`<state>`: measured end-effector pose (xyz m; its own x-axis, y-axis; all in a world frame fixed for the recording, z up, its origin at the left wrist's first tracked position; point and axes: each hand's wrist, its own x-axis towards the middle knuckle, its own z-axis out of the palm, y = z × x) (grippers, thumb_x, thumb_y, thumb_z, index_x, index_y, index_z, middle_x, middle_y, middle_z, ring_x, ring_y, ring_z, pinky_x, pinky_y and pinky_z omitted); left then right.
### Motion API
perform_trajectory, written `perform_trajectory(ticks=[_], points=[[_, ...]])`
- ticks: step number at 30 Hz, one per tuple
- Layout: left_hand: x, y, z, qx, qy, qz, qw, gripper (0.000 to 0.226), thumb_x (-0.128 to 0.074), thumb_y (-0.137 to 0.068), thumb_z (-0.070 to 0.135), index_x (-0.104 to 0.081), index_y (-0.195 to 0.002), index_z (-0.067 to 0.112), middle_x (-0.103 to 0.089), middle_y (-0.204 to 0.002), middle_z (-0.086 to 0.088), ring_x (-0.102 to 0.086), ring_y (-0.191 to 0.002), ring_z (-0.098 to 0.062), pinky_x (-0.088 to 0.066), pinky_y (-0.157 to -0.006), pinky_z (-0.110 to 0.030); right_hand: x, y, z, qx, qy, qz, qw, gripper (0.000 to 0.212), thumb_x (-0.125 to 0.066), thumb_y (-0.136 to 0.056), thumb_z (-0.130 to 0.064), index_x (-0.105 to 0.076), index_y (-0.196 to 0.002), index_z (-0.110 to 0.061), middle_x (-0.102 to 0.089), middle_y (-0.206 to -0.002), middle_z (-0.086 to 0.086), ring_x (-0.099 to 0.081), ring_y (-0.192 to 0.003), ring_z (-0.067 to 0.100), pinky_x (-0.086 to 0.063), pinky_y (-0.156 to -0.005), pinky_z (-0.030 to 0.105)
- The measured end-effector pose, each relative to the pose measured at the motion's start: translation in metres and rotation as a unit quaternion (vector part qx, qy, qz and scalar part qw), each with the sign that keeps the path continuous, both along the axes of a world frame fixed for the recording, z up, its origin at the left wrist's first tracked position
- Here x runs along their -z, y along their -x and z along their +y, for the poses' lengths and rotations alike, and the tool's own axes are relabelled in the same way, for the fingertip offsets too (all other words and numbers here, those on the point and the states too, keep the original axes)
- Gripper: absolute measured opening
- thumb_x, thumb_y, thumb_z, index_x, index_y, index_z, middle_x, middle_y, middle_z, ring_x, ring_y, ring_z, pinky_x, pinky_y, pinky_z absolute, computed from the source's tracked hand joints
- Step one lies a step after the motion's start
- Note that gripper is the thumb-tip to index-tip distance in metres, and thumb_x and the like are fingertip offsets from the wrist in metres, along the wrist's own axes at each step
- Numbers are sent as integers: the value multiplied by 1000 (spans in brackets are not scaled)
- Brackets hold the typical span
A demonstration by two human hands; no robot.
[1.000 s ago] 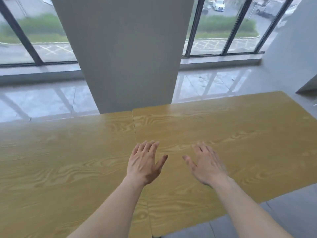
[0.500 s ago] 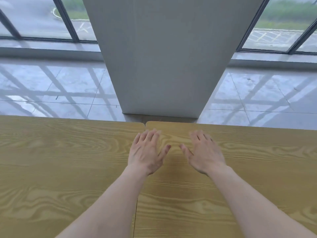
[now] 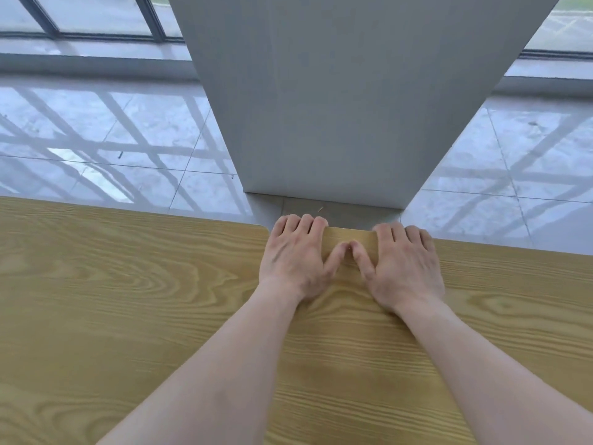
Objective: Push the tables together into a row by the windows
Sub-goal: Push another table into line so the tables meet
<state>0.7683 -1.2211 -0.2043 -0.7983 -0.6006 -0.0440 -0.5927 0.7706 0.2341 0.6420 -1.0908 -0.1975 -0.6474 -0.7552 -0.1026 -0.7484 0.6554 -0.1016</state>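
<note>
1. Step in hand, as I judge it: squaring up two benches already side by side. My left hand [image 3: 293,258] and right hand [image 3: 402,264] lie flat on the right bench [image 3: 481,332], at its far edge.
2. Fingers [image 3: 303,224] of both hands curl over that far edge, gripping the bench top; thumbs nearly touch on the wood.
3. The left bench [image 3: 112,300] sits at 9 o'clock, its rounded corner just beside my left hand; the seam is hidden by my arm.
4. A pillar [image 3: 337,107] stands at 12 o'clock, windows [image 3: 96,14] beyond it.
5. Next move likely calls for an even pull or push, keeping far edges flush.
</note>
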Motion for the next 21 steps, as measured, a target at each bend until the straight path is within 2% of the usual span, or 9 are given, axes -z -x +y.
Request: perform_trajectory(ticks=[5, 14, 21], points=[[1, 0, 0, 0, 8, 4, 1000, 60, -23, -99, 68, -51, -128, 23, -57, -124, 4, -45, -118, -23, -27, -113, -38, 1, 0, 0, 4, 11, 17, 1000, 69, -18, -97, -68, -56, -125, -17, -61, -115, 4, -50, -110, 29, -33, -108, 43], [0, -7, 6, 8, 21, -4, 1000, 64, -19, -100, 67, -48, -133, 21, -55, -128, 1, -43, -122, -24, -25, -116, -39, 1, -7, 3, 6, 13, 28, 999, 72, -17, -97, -67, -56, -126, -13, -61, -116, 6, -51, -111, 30, -35, -107, 44], [-1, -14, 17, -2, 12, -13, 1000, 61, -19, -98, 68, -48, -126, 22, -54, -122, 2, -44, -116, -24, -28, -114, -40, -2, -13, 13, 0, -11, 20, 1000, 70, -16, -98, -68, -56, -121, -15, -59, -112, 4, -50, -106, 29, -35, -105, 43]])
